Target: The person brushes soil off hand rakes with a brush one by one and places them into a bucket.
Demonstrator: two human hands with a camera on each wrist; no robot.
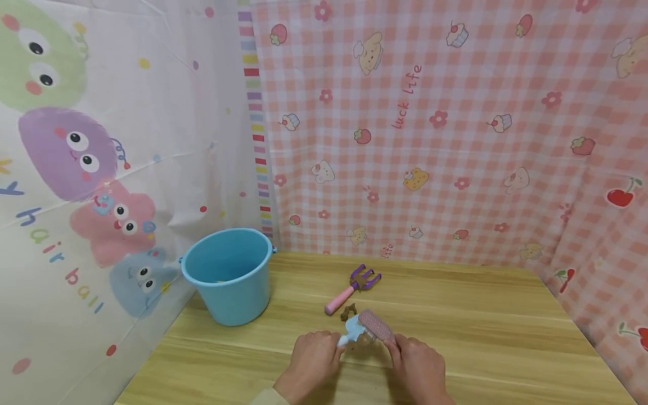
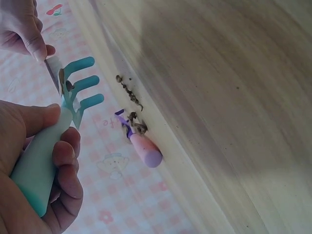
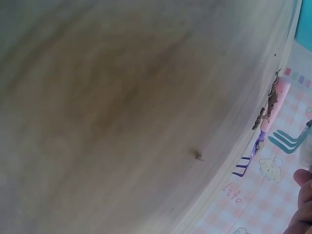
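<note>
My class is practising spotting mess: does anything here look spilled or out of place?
Yes: brown bits lie loose on the wooden table near the pink-handled fork, with more around its purple tines. They look like stray dirt, scattered rather than gathered together.

Reads "luck life" on the pink gingham cloth, repeats "life" lower down; on the white cartoon-printed cloth, spells "hair ball" after a cut-off word ending in "y".

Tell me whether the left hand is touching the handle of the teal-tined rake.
Touching. The left wrist view shows it plainly: the left hand grips the rake handle, with the fingers curled round it.
</note>
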